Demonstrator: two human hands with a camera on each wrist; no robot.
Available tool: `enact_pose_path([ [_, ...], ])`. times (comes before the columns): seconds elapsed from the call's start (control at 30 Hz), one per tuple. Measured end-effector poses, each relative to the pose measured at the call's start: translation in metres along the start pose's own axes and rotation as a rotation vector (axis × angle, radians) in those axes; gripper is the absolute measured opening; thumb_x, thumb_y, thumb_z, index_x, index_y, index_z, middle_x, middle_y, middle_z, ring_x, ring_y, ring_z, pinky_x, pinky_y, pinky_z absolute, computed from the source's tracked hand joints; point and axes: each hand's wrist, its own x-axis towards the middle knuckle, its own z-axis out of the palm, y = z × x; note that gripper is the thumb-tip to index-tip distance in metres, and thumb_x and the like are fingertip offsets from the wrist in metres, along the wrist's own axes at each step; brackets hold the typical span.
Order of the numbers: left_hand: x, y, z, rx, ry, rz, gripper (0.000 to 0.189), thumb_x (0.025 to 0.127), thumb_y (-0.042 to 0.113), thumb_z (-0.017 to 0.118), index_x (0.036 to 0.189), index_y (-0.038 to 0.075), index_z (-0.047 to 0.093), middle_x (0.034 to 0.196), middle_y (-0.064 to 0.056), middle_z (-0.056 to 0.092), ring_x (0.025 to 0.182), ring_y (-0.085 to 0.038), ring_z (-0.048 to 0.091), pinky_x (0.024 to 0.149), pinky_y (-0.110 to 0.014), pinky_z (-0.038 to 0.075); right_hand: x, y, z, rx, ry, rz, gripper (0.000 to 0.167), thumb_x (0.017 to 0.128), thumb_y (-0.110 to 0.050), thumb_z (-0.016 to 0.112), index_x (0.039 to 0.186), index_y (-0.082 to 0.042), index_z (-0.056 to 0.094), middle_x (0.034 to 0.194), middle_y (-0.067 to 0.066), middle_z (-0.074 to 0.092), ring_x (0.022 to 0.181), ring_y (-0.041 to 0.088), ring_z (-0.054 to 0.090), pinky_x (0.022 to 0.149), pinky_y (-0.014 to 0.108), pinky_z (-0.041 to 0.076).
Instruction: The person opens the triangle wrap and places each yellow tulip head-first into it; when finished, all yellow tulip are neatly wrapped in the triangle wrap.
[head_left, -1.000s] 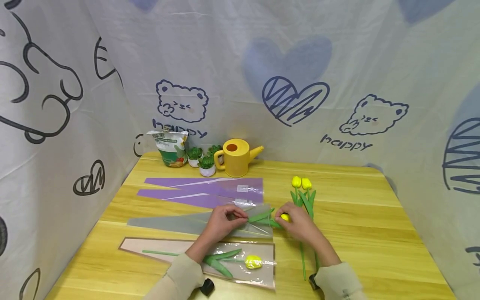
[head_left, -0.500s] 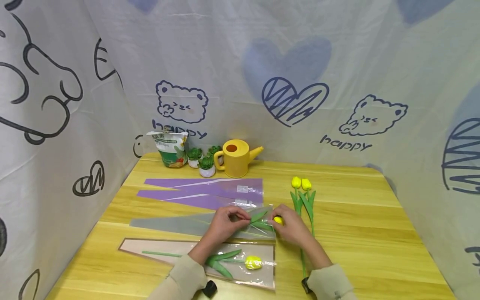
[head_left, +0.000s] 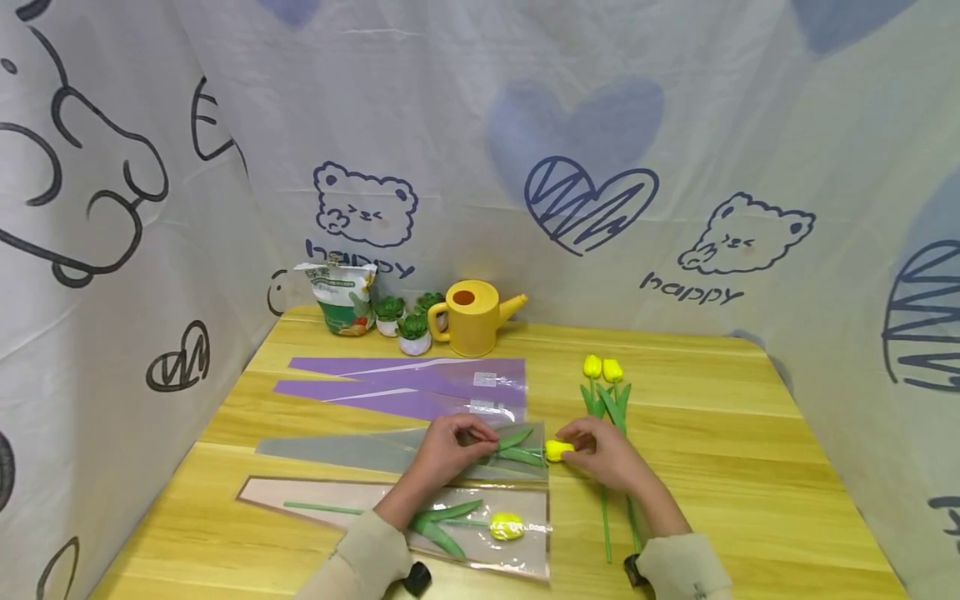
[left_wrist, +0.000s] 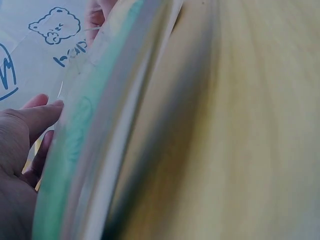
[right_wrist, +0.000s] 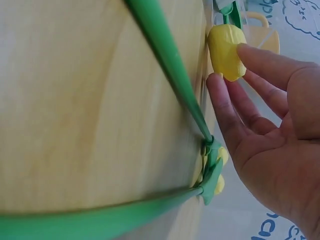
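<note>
In the head view my left hand (head_left: 453,446) pinches the upper film of a grey, clear-fronted flower sleeve (head_left: 330,446). A yellow artificial tulip (head_left: 557,451) lies with its green leaves inside that sleeve, its bud just outside the right-hand opening. My right hand (head_left: 607,450) holds the bud's end loosely between thumb and fingers; the right wrist view shows the thumb on the bud (right_wrist: 227,52). Seen from the left wrist, the left hand's fingertips are right at the film's edge. Below lies a pink, brown-edged sleeve (head_left: 536,558) with another yellow tulip (head_left: 507,526) inside.
Two purple sleeves (head_left: 442,404) lie behind the grey one. Two loose yellow tulips (head_left: 613,371) lie to the right, their stems passing under the right forearm. At the back stand a yellow watering can (head_left: 472,321), small potted succulents (head_left: 414,332) and a white-green bag (head_left: 345,304).
The tulip and right hand have moved left, bringing the leaves farther into the grey sleeve. The right hand has since shifted back toward the bud's tip, exposing more of the bud.
</note>
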Motion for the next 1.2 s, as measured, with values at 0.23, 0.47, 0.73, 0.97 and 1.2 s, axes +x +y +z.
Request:
enact_pose_path([
  [0.23, 0.007, -0.022, 0.001, 0.014, -0.004, -0.015, 0.013, 0.083, -0.002, 0.083, 0.095, 0.004, 0.079, 0.091, -0.014, 0.078, 0.080, -0.022, 0.071, 0.069, -0.018, 0.053, 0.000, 0.001, 0.001, -0.023, 0.007, 0.021, 0.016, 0.095, -0.012, 0.076, 0.110, -0.010, 0.076, 0.109, 0.003, 0.073, 0.097, 0.015, 0.065, 0.084, 0.031, 0.056],
  [0.47, 0.008, -0.023, -0.004, -0.027, -0.034, 0.012, 0.014, 0.082, 0.004, 0.086, 0.094, 0.008, 0.080, 0.091, -0.011, 0.078, 0.079, -0.011, 0.069, 0.073, -0.020, 0.055, -0.003, -0.008, -0.001, 0.031, 0.049, 0.033, 0.015, 0.094, -0.013, 0.076, 0.109, -0.014, 0.076, 0.102, 0.000, 0.073, 0.091, 0.014, 0.063, 0.078, 0.024, 0.055],
  [0.73, 0.009, -0.018, -0.004, 0.005, -0.042, 0.017, 0.014, 0.082, 0.004, 0.085, 0.095, 0.010, 0.081, 0.093, -0.008, 0.078, 0.081, -0.009, 0.069, 0.075, -0.021, 0.055, 0.001, -0.015, 0.003, 0.027, 0.040, -0.060, 0.017, 0.093, -0.015, 0.078, 0.110, -0.010, 0.077, 0.104, 0.002, 0.075, 0.091, 0.013, 0.065, 0.080, 0.024, 0.057],
  [0.97, 0.009, -0.012, 0.000, 0.024, -0.039, 0.017, 0.013, 0.084, -0.002, 0.082, 0.095, 0.003, 0.079, 0.094, -0.015, 0.077, 0.081, -0.012, 0.070, 0.077, -0.021, 0.054, 0.005, -0.023, 0.011, 0.039, 0.060, -0.083, 0.016, 0.091, -0.013, 0.079, 0.107, -0.009, 0.077, 0.099, 0.001, 0.075, 0.086, 0.010, 0.065, 0.077, 0.023, 0.057],
  [1.2, 0.002, 0.013, -0.001, -0.008, -0.045, 0.025, 0.012, 0.085, -0.006, 0.080, 0.096, -0.002, 0.078, 0.095, -0.019, 0.077, 0.083, -0.016, 0.071, 0.077, -0.020, 0.055, 0.008, -0.027, 0.021, 0.052, 0.084, -0.086, 0.016, 0.087, -0.009, 0.082, 0.103, -0.008, 0.079, 0.086, 0.001, 0.071, 0.076, 0.008, 0.061, 0.071, 0.022, 0.056],
])
